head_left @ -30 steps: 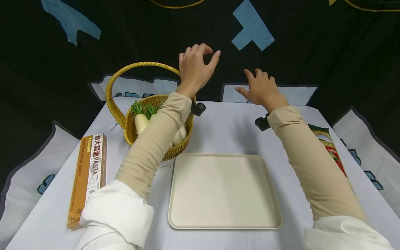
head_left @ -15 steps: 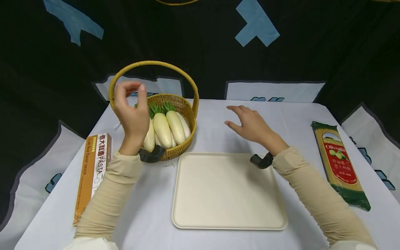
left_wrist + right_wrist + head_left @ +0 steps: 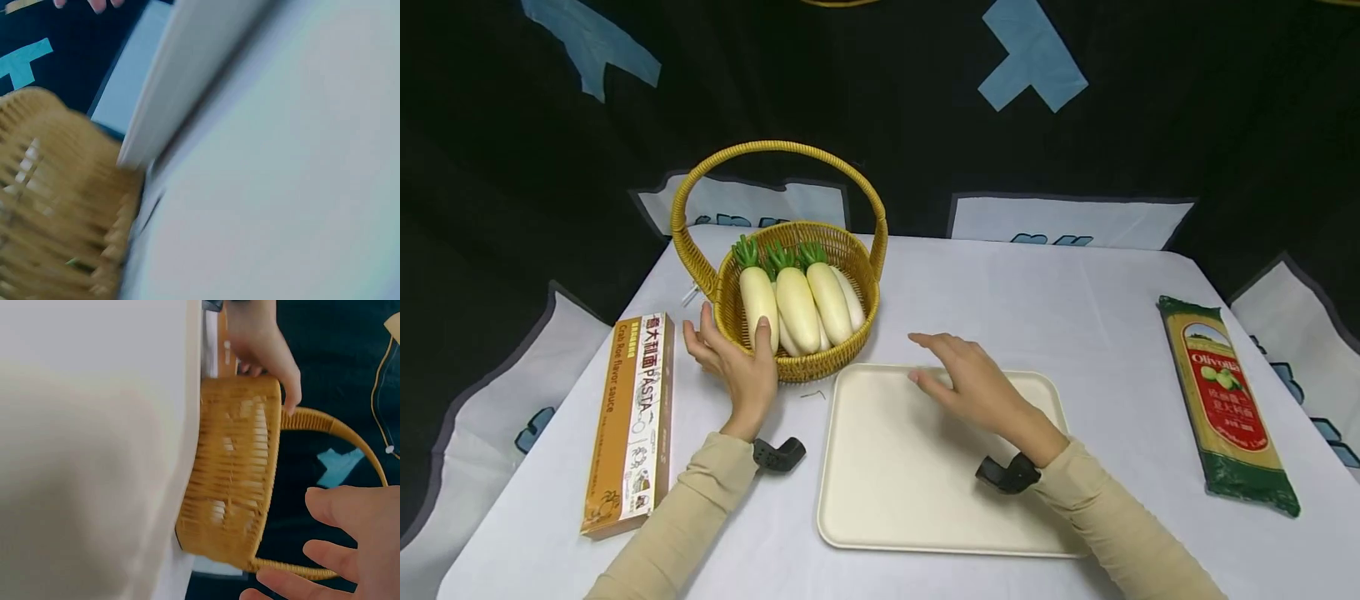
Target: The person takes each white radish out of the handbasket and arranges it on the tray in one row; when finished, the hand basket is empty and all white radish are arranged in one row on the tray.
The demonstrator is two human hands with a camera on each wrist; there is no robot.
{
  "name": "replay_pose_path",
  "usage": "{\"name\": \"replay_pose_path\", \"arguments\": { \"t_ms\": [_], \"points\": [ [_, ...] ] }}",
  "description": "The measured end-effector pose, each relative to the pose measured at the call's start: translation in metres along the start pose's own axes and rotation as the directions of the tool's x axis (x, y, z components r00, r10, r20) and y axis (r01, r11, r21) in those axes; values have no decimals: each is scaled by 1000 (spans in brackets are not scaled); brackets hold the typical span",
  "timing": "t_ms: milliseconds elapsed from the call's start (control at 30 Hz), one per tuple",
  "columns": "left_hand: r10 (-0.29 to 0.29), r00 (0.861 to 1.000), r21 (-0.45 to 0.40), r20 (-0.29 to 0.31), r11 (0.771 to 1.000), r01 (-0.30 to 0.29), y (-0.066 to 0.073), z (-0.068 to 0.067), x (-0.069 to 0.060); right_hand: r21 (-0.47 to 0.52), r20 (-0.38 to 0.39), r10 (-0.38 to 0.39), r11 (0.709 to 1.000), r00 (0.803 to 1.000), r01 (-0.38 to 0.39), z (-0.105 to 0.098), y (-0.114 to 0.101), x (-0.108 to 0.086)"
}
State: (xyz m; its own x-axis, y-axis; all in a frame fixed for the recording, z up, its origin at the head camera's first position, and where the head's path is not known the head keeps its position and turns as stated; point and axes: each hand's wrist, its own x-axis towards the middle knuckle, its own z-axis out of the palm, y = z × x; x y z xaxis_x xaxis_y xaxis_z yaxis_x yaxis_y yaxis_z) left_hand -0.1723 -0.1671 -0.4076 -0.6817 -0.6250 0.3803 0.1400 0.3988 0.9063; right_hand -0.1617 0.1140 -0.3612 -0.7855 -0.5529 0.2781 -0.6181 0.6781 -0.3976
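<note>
A yellow wicker basket (image 3: 827,363) with a tall arched handle stands at the back left, holding several white radishes (image 3: 797,312) with green tops. My left hand (image 3: 741,371) is at the basket's front left side, fingers spread outside it and thumb up by the rim; whether it touches is hard to tell. Over the back of a cream tray (image 3: 880,508) hovers my right hand (image 3: 973,387), its fingers extended and holding nothing. In the right wrist view the basket (image 3: 231,469) lies between both hands. The left wrist view shows the basket's woven wall (image 3: 62,206) blurred.
A box of pasta (image 3: 628,425) lies at the left of the white-covered table (image 3: 1037,308). On the right lies a bag of pasta (image 3: 1228,404) in green and gold. Black cloth (image 3: 910,108) hangs behind.
My left hand has come down from above the basket to its front left side. My right hand has moved down and left, from beyond the tray to over it.
</note>
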Motion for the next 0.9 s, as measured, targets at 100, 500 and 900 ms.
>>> {"name": "replay_pose_path", "arguments": {
  "t_ms": [100,500,900],
  "points": [
    [-47,996,-62,70,997,51,-6,0,-6,21,-30,-23,999,999,24,9,-5,-4],
    [-43,992,-187,117,980,65,-12,5,-5,381,-148,-81,915,986,133,36,-12,23],
    [-30,995,-164,98,985,46,-15,2,-5,625,-192,69,778,979,68,50,-20,99]
  ]
}}
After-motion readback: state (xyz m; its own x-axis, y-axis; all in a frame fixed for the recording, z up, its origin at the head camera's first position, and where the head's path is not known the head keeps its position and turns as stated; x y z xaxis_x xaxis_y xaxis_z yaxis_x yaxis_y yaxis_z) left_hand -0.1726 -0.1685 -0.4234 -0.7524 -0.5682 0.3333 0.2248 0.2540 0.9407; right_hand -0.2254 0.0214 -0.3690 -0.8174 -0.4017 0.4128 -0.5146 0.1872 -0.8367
